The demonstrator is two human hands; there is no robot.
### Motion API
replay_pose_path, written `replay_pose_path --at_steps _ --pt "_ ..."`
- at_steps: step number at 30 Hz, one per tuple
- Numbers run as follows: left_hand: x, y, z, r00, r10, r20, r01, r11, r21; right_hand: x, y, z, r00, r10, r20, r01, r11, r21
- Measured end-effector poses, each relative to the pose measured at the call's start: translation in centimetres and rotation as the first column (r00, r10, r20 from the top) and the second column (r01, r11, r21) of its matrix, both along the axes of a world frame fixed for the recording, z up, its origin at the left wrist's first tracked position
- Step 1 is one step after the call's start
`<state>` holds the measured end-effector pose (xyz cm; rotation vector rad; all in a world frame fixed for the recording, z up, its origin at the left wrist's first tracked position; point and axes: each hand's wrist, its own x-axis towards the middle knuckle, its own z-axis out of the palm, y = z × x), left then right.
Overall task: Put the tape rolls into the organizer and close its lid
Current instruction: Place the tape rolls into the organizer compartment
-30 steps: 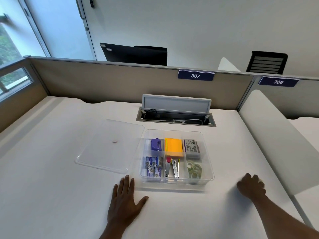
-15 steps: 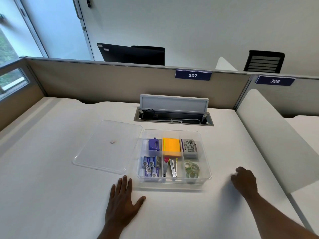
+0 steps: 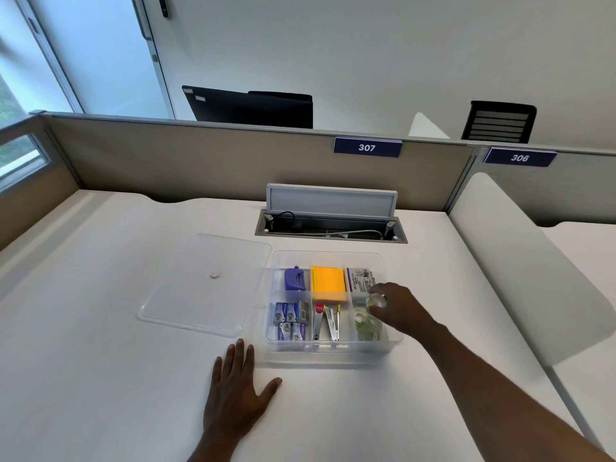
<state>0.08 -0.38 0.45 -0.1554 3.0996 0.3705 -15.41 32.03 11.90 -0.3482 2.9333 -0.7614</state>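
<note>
Evidently, a clear tape roll [image 3: 376,300] is clamped in the right hand [image 3: 398,308] fingers above rolls already in the organizer [image 3: 333,345]; the left hand [image 3: 238,395] is spread flat, and the lid [image 3: 206,285] is yet to be fitted.

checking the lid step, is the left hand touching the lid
Apart. The head view shows the left hand flat on the desk, with bare desk between its fingertips and the lid's near edge.

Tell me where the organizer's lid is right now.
In the head view, the clear lid lies flat on the desk, off the organizer and against its left side, beyond the flat left hand.
</note>
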Motion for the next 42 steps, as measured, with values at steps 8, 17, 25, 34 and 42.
replay_pose_path --at_steps 8,17,25,34,42 --pt "0.0 0.0 -0.1 1.0 0.002 -0.01 -0.002 1.0 -0.009 1.0 -1.0 -0.9 0.998 -0.056 0.019 0.055 0.998 0.037" --pt "0.0 -0.1 -0.3 1.0 0.006 -0.015 -0.006 1.0 -0.008 0.5 -1.4 -0.3 0.976 -0.197 -0.097 0.205 0.975 0.081" --pt "0.1 0.0 0.1 1.0 -0.004 -0.013 0.004 1.0 -0.017 0.5 -2.2 -0.8 0.972 -0.231 -0.047 0.234 0.967 0.104" --pt "0.2 0.0 0.5 1.0 -0.022 0.003 0.023 0.999 -0.03 1.3 -2.9 -1.2 0.963 -0.256 0.08 0.239 0.955 0.176" --pt "0.2 0.0 0.4 1.0 -0.023 -0.012 0.023 0.999 -0.03 1.6 -3.5 -1.5 0.946 -0.319 0.054 0.3 0.928 0.22"
